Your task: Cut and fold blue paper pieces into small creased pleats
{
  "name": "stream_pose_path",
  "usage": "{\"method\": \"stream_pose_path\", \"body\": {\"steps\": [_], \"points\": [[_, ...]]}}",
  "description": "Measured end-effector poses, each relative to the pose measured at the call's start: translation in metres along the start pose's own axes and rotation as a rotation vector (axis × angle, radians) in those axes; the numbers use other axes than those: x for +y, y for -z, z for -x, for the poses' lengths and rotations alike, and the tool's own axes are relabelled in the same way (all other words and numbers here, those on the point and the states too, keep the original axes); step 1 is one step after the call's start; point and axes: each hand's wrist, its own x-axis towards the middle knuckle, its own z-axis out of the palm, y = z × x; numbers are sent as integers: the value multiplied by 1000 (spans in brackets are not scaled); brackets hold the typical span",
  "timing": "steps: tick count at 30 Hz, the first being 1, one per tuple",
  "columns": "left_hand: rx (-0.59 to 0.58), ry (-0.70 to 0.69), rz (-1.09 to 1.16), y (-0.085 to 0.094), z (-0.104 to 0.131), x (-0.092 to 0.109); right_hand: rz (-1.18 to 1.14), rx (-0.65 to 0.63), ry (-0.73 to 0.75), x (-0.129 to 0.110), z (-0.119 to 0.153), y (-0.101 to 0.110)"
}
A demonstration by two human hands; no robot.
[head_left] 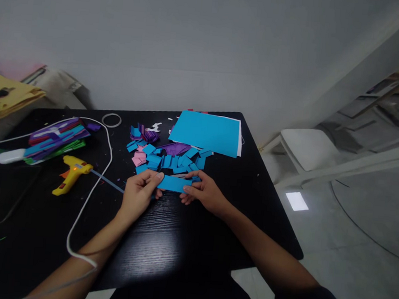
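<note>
A blue paper strip [174, 183] is stretched flat between my two hands, just above the front of a paper pile. My left hand [140, 191] pinches its left end, thumb on top. The right end is gripped by the fingers of my right hand [205, 192]. Right behind the strip lie several folded blue paper pieces [166, 161], with a few pink folded pieces [139, 157] at their left. Purple folded paper [150, 136] and a flat purple sheet [176, 148] sit farther back.
Blue sheets [208, 132] lie at the back right of the black table [163, 248]. To the left are a yellow glue gun [73, 174] with its glue stick, a white cable [86, 204] and a stack of coloured paper strips [57, 139]. A white chair [307, 148] stands at the right.
</note>
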Motion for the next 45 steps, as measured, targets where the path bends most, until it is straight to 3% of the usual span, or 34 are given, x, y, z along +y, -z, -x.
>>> {"method": "stream_pose_path", "body": {"steps": [4,11,19,30,34,41,45], "points": [[2,-11,-4,0,1,3,18,25,7,-1,-1,2],[-79,71,34,-1,0,1,25,212,161,-5,-4,8],[-91,78,59,-1,0,1,53,182,205,-8,-1,9],[-180,164,94,-3,-1,3,161,323,262,-8,-4,12],[-229,176,104,-2,-2,2,210,305,298,-4,-3,11],[-475,275,59,-7,2,-2,408,146,348,1,5,-2],[-512,307,104,-9,5,-2,411,104,371,1,6,-3]]}}
